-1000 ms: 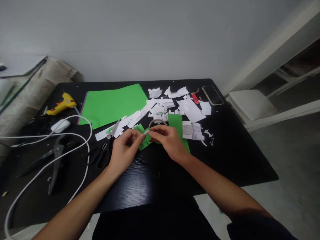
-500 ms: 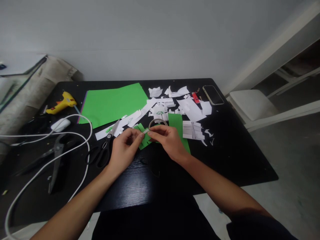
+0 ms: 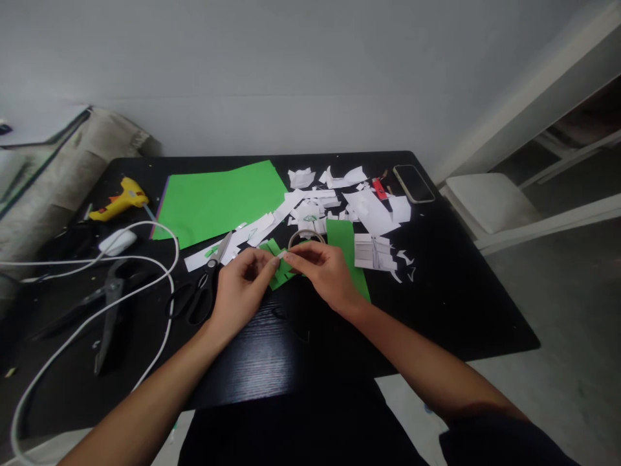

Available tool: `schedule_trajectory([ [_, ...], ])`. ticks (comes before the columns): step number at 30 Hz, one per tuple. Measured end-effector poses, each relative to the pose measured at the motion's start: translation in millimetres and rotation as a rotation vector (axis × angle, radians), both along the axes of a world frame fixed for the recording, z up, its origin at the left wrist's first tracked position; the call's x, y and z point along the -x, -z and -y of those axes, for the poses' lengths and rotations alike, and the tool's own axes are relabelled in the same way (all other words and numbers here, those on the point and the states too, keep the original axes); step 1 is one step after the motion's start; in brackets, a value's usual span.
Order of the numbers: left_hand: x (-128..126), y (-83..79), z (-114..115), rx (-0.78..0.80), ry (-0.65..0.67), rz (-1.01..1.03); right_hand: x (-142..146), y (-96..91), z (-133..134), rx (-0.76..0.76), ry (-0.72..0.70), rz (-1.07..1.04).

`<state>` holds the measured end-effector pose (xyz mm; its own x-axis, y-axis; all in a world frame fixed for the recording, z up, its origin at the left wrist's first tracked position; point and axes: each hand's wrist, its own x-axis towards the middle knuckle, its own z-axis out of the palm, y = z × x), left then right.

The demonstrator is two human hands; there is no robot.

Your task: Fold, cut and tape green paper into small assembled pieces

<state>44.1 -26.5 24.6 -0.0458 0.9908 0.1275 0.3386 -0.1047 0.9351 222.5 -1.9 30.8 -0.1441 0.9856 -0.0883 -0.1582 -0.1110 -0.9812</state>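
My left hand (image 3: 240, 291) and my right hand (image 3: 326, 274) meet over the middle of the black table (image 3: 456, 304). Both pinch a small whitish strip (image 3: 281, 255), fingertips nearly touching. Under the strip lie small green paper pieces (image 3: 280, 277). A roll of clear tape (image 3: 305, 237) sits just behind my right fingers. A green paper strip (image 3: 345, 241) runs beneath my right hand. Black-handled scissors (image 3: 201, 288) lie just left of my left hand.
A large green sheet (image 3: 218, 200) and white paper scraps (image 3: 369, 213) cover the far middle. A phone (image 3: 412, 184) lies far right. A yellow glue gun (image 3: 119, 200), white cable (image 3: 97, 317) and pliers (image 3: 104, 310) lie left. A white chair (image 3: 490, 204) stands right.
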Motion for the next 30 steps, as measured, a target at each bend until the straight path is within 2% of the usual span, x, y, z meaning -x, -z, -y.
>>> schedule_trajectory([
  [19,-1.7,-6.5,0.8,-0.018,-0.036,-0.035,5.0,-0.1,12.2,-0.177,0.094,0.123],
  [27,13.3,-5.7,-9.4,0.112,0.004,-0.067,2.6,1.1,6.7,-0.162,0.148,0.076],
  [30,17.6,-6.8,-12.6,0.083,0.007,-0.047,0.7,-0.3,3.4,-0.159,0.160,0.047],
])
